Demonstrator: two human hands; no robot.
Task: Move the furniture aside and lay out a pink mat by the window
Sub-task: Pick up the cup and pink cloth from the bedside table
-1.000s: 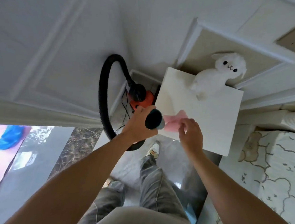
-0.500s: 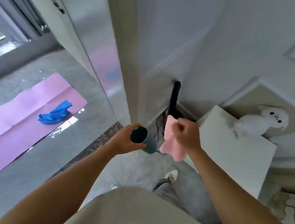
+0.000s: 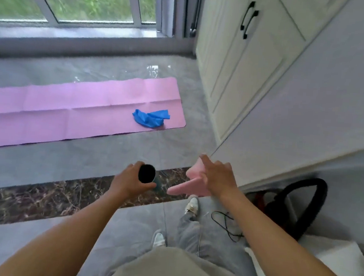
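A pink mat lies unrolled flat on the grey floor below the window, with a crumpled blue cloth on its right end. My left hand grips a dark teal cup, its dark mouth facing the camera. My right hand holds a pink cloth, which hangs under the palm while the index finger sticks out. Both hands are in front of me, above the dark marble floor strip, well short of the mat.
A white cupboard with black handles stands right of the mat. A black and orange vacuum cleaner with a loose cord sits by the wall at right. A white table corner shows at lower right. My feet are on the floor below.
The view has swung left from the wall and white table toward the window and mat. Both hands still carry the cup and pink cloth, and have moved apart a little.
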